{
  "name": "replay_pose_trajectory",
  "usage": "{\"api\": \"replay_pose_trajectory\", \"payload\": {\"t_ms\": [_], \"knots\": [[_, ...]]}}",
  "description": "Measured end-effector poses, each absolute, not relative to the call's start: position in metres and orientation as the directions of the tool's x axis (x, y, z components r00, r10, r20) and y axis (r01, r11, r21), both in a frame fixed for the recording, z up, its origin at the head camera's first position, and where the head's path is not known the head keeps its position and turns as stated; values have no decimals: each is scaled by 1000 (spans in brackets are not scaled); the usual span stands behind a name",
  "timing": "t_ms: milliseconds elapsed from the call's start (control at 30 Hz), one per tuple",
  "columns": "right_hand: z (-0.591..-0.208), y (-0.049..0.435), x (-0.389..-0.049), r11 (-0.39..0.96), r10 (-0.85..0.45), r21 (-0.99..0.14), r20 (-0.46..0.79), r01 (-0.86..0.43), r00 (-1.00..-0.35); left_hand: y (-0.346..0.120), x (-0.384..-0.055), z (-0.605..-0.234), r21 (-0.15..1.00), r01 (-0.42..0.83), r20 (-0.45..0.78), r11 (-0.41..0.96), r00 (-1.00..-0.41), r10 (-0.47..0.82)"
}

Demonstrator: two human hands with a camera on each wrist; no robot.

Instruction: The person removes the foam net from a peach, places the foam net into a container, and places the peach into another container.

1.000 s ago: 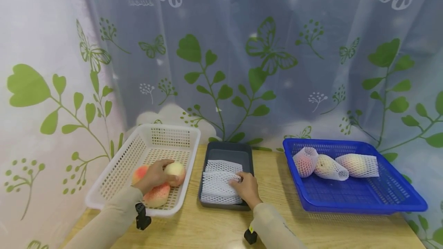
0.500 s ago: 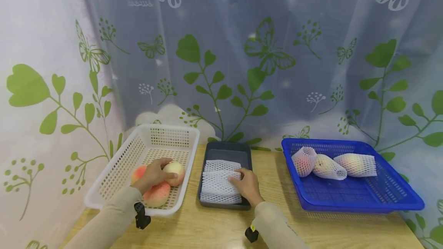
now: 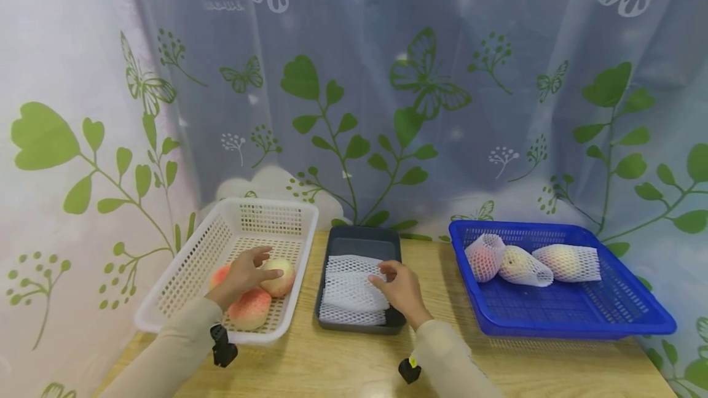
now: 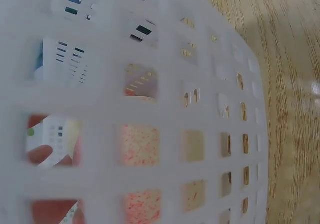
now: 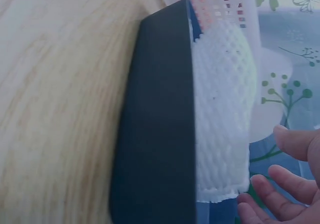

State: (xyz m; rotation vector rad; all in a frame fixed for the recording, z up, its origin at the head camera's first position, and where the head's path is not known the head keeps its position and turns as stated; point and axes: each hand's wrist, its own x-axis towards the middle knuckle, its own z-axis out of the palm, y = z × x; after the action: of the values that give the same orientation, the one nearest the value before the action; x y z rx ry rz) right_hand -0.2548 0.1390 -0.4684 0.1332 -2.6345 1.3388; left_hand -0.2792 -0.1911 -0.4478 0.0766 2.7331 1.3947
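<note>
My left hand (image 3: 243,274) is in the white basket (image 3: 311,238), fingers loosely spread, its thumb over a pale pink peach (image 3: 281,280). Two redder peaches lie by it, one (image 3: 250,311) in front and another partly under the hand. The left wrist view looks through the basket wall (image 4: 170,154), with speckled peach skin (image 4: 141,144) behind its holes and most of the hand hidden. My right hand (image 3: 402,287) hovers at the right side of white foam fruit nets (image 3: 354,290) stacked in a dark grey tray (image 3: 359,239). Its fingers (image 5: 275,201) stand apart, holding nothing, beside the nets (image 5: 222,109).
On the right stands a blue basket (image 3: 544,315) with three netted peaches (image 3: 564,263) along its back. All containers rest on a wooden table (image 3: 315,367). Behind hangs a curtain (image 3: 354,29) printed with leaves and butterflies. The tray's side (image 5: 157,114) rises in the right wrist view.
My right hand has drawn slightly right, away from the nets, and its fingers have spread. The left hand's fingers have loosened and lifted from the pale peach, which has stayed in place.
</note>
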Motion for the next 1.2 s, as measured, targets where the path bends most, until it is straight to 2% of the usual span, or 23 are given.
{"api": "replay_pose_trajectory", "payload": {"t_ms": [167, 533, 733, 1200], "knots": [[-462, 145, -253, 557, 8, -820, 166, -133, -986, -188, -275, -440, 830, 18, -43, 557, -994, 96], [-444, 169, -249, 482, 46, -865, 187, -142, -981, -163, -271, -418, 836, 95, 11, 540, -987, 158], [-428, 191, -246, 464, 33, -864, 234, -193, -972, -137, -269, -410, 881, 126, 25, 457, -975, 222], [-399, 256, -235, 508, 74, -855, 166, -106, -983, -65, -267, -403, 950, 153, 42, 271, -926, 376]]}}
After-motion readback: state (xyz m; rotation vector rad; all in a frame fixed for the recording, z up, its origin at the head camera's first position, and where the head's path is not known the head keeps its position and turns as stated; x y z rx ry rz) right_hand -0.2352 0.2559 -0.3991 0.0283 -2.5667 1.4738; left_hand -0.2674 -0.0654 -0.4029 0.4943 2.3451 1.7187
